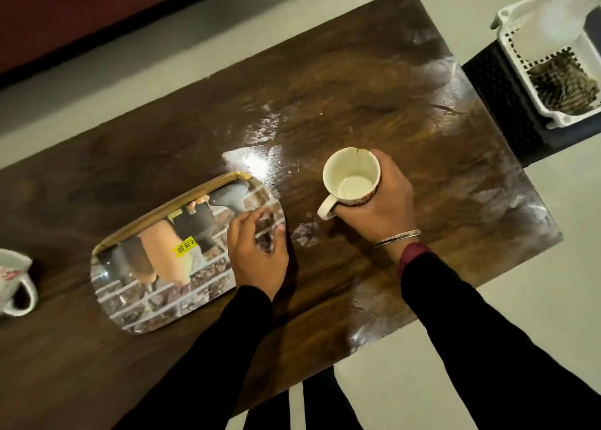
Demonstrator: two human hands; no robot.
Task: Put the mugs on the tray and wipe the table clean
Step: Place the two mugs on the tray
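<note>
Left hand (257,254) grips the right end of the tray (156,267), fingers curled over its rim. Right hand (379,202) wraps a white mug (351,176), just right of the tray. Second mug (14,283) stands at the left edge of the table (357,88).

Table (374,98): dark brown wood grain, whitish smears at right.
Tray (156,302): grey-brown brick print, peach and grey figures, tan rim.
Sticker (185,246): yellow, black print.
Centre mug (353,182): cream inside, red motif on the outside.
Left mug (14,276), frame's left edge: white, red markings.
Basket (553,124), upper right: white, perforated.
Cloth (566,88): olive-grey stripes.
Sleeves (487,332): black.
</note>
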